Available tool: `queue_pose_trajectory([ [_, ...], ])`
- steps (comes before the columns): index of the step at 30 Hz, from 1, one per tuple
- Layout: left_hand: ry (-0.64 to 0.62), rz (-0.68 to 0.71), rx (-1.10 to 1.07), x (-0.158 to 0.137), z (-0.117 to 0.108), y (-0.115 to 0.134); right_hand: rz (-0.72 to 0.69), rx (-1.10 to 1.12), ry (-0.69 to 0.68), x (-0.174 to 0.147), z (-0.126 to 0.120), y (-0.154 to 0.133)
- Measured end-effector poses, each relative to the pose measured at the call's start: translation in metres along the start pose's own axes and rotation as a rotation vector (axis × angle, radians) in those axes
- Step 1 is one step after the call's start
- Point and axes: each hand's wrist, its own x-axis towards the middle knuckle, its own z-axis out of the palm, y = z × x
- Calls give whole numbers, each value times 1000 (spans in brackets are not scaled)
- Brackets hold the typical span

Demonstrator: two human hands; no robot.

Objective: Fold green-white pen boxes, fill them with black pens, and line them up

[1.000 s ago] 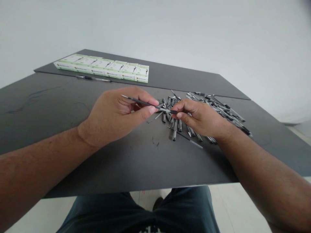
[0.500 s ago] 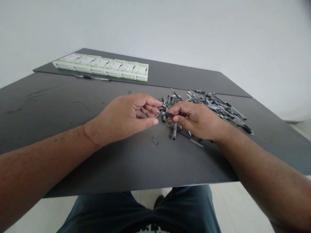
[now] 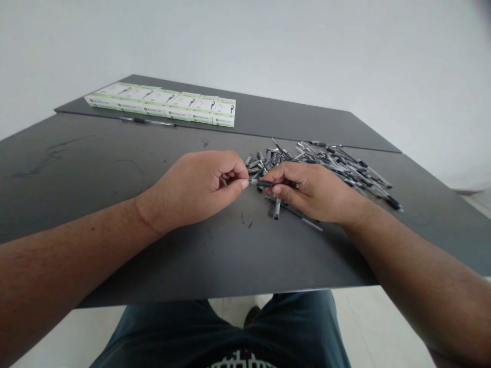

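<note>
A pen (image 3: 262, 183) with a black grip and a clear tip lies level between my two hands. My right hand (image 3: 312, 191) holds its black grip between thumb and fingers. At the pen's pointed end, my left hand (image 3: 207, 186) pinches the tip with thumb and forefinger. Behind and beneath my right hand spreads a heap of loose pen parts (image 3: 345, 166), with black and clear pieces mixed. A thin refill (image 3: 307, 222) and a clear barrel piece (image 3: 276, 208) lie just in front of that hand, partly covered by it.
A row of several green and white boxes (image 3: 161, 105) stands at the back left of the dark table (image 3: 184, 271). One pen (image 3: 148, 121) lies in front of the boxes, along a seam between table boards. The table's near edge is just above my legs.
My left thumb and fingers have closed on the pen's tip; they were apart beside it before. My right hand keeps its hold on the black grip.
</note>
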Motion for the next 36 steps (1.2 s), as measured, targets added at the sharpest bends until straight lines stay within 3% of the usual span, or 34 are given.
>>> queue_pose_trajectory([
  [6, -42, -18, 69, 2, -4, 2, -35, -10, 44, 0, -1, -4],
  [13, -30, -29, 67, 3, -2, 0, 103, 5, 116, 0, -3, -7],
  [19, -43, -16, 73, 2, -1, -2, 12, -51, 58, 2, -5, -6],
  [26, -51, -41, 56, 2, -1, -1, 2, -47, 79, 2, -5, -7],
  [36, -98, -50, 93, 4, -1, 0, 103, 25, 95, 0, -4, -11],
])
